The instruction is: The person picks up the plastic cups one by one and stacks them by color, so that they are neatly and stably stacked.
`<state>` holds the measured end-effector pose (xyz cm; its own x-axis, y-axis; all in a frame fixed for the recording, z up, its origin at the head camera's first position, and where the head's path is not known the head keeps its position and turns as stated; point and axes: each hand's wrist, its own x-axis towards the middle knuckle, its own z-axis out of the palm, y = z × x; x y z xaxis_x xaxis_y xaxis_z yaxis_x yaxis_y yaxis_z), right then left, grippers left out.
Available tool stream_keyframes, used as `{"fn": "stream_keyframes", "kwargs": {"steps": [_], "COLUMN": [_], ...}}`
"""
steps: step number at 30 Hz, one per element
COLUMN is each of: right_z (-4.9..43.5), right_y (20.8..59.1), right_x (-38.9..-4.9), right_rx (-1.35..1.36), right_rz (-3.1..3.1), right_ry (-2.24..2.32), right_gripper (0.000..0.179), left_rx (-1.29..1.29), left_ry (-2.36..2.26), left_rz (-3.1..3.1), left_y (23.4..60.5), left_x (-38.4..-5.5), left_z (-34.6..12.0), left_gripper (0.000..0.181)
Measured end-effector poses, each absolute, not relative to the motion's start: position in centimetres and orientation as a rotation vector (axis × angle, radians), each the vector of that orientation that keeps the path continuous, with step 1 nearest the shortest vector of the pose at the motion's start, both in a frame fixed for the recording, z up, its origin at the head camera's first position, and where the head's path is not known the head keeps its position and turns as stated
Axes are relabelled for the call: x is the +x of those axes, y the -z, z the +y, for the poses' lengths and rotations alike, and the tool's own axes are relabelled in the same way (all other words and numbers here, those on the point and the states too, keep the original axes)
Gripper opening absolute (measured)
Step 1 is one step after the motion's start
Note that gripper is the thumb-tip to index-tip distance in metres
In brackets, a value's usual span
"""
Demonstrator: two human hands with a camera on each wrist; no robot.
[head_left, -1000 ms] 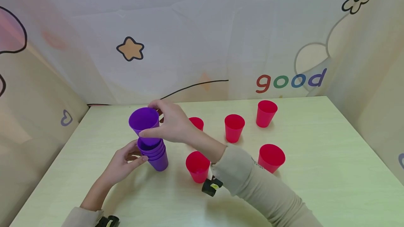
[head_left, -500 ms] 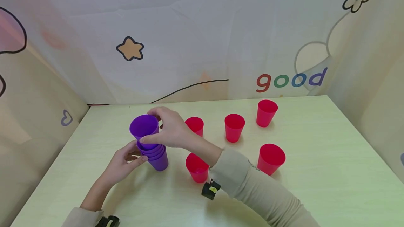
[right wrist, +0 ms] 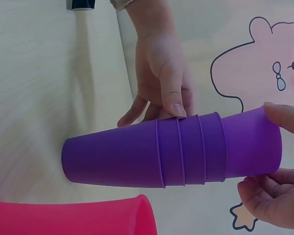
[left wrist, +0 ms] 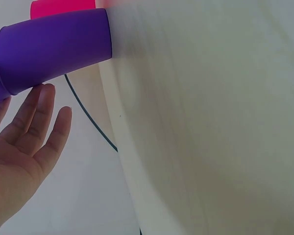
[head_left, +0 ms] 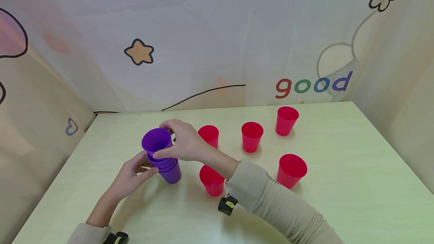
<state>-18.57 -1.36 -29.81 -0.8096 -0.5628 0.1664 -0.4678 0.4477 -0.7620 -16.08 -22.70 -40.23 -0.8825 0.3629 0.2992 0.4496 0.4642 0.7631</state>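
A stack of nested purple cups stands upright on the left of the table. My left hand holds it from the left, thumb on the near side; in the left wrist view the fingertips touch the stack's side. Between its thumb and fingers, my right hand grips another purple cup by the rim. The right wrist view shows this top cup with its lower part inside the stack, still standing well out of it. The left thumb touches the side near the rims.
Several red cups stand mouth up across the table: a front one beside the stack, one partly behind the right hand, others farther right. A printed cloth closes off the back and sides.
My right hand has lowered its purple cup into the stack, shifting slightly right as it came down. The left hand and the stack have stayed in place.
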Motion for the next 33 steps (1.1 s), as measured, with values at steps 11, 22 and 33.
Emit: {"fn": "stream_keyframes", "kwargs": {"steps": [11,22,33], "right_z": [-1.4,-1.7,-1.8], "right_y": [30.5,31.6,32.0], "right_x": [-18.9,-19.2,-19.2], "right_rx": [-0.912,-0.865,-0.859], "right_rz": [2.561,2.583,2.615], "right_ry": [1.214,1.156,1.145], "right_gripper": [0.066,0.066,0.066], "left_rx": [-0.71,-0.701,-0.71], "left_ry": [1.397,1.408,1.409], "left_rz": [-2.609,-2.616,-2.596], "left_y": [40.3,40.1,39.8], "left_x": [-16.2,-16.0,-15.9], "left_z": [-22.7,-22.6,-22.4], "left_gripper": [0.039,0.042,0.041]}}
